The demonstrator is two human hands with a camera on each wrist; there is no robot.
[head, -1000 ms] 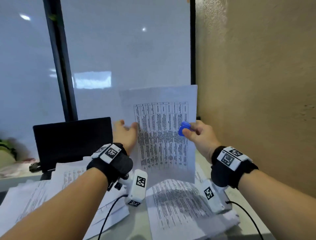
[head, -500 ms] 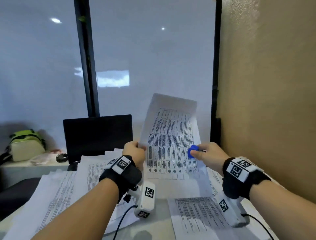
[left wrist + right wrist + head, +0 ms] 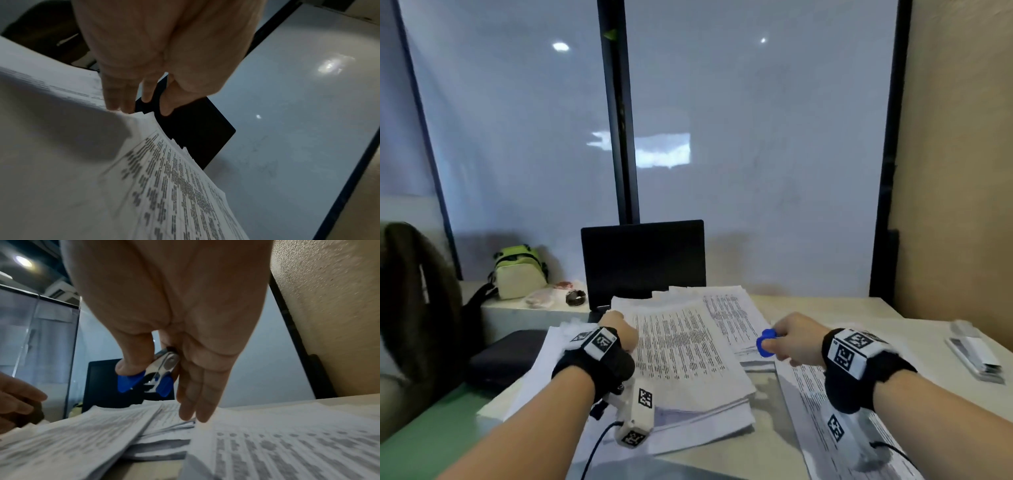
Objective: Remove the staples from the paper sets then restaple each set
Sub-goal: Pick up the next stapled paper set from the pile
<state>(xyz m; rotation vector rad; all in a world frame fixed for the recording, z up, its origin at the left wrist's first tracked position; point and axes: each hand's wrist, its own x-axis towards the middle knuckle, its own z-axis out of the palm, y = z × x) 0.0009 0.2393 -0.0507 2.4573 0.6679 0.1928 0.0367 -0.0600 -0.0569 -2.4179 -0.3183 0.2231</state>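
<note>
A thick stack of printed paper sets (image 3: pixel 688 356) lies on the desk in front of me. My left hand (image 3: pixel 619 329) is at the stack's far left corner; in the left wrist view its fingertips (image 3: pixel 115 102) touch the top sheet's edge (image 3: pixel 164 178) and the thumb hangs free of it. My right hand (image 3: pixel 791 339) pinches a blue staple remover (image 3: pixel 765 342) between thumb and forefinger at the stack's right edge. In the right wrist view the remover (image 3: pixel 144 379) shows metal claws, and the other fingers point down at the papers (image 3: pixel 123 431). A white stapler (image 3: pixel 976 356) lies far right.
More printed sheets (image 3: pixel 825 411) lie under my right wrist. A black screen (image 3: pixel 643 260) stands behind the stack. A dark pouch (image 3: pixel 506 356) lies left of it, with a green-and-cream bag (image 3: pixel 520 274) on a ledge behind. A tan wall (image 3: pixel 955 171) bounds the right.
The paper set that both hands held upright has come down flat onto the stack. Both hands have lowered with it, the right still pinching the staple remover.
</note>
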